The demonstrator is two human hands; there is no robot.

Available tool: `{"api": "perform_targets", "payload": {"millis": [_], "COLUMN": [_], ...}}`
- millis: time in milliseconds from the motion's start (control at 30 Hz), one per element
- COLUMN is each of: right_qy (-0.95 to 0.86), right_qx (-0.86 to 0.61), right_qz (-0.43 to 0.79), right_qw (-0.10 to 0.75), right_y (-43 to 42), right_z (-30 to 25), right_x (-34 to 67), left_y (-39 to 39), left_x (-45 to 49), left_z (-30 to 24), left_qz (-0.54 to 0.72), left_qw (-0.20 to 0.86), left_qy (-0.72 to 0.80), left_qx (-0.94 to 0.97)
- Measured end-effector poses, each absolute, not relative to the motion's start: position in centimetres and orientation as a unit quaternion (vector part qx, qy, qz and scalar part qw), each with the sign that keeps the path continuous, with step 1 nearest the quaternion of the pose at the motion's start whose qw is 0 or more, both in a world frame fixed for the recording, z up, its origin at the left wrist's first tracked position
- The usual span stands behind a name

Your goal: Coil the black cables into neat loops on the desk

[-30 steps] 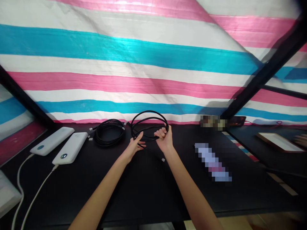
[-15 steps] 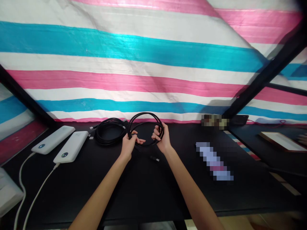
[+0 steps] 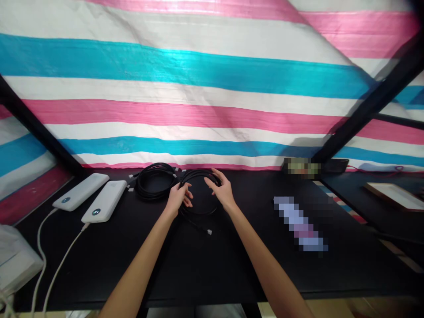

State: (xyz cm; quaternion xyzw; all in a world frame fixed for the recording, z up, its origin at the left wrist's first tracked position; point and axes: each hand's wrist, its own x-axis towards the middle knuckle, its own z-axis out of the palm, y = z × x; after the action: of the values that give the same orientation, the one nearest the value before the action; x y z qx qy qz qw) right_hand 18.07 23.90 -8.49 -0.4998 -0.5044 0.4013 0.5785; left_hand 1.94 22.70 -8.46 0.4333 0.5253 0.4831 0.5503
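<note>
A coiled black cable is at the black table's surface between my two hands, its pale-tipped connector lying toward me. My left hand grips the coil's left side, thumb on top and the other fingers curled inside the loop. At the right side of the loop, my right hand has its thumb and forefinger spread apart around the cable; its remaining fingers are partly hidden. Just left of my left hand lies another black cable coil, with small light-coloured connector ends at its edges.
Two white power banks lie at the left, white cords running toward me. A white bag-like object sits at the near left. To the right is a blurred-out, phone-like object. A striped sheet hangs behind the table.
The cable coil has come down from a raised, upright position toward the table. My right hand's fingers have opened from around it. The connector has shifted slightly toward me.
</note>
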Motion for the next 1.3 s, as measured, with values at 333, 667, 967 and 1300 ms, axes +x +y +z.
{"api": "perform_targets", "payload": {"millis": [333,667,967,1300], "right_qy": [-0.531,-0.547,-0.586,-0.683], "right_qx": [-0.449,-0.445,-0.452,-0.472], "right_qz": [0.388,0.391,0.434,0.330], "right_qw": [0.604,0.591,0.514,0.450], "right_y": [24.1,24.5,23.9,23.4], "right_z": [-8.9,-9.3,-9.0,-9.3], "right_x": [18.4,19.0,18.9,19.3], "left_y": [22.8,22.9,22.9,22.5], "left_x": [2.2,1.9,1.5,1.9], "left_z": [-7.9,-8.4,-8.9,-9.2], "left_qz": [0.450,0.499,0.412,0.319], "left_qw": [0.533,0.466,0.404,0.387], "left_qy": [0.551,0.528,0.555,0.562], "left_qx": [0.459,0.505,0.598,0.658]}}
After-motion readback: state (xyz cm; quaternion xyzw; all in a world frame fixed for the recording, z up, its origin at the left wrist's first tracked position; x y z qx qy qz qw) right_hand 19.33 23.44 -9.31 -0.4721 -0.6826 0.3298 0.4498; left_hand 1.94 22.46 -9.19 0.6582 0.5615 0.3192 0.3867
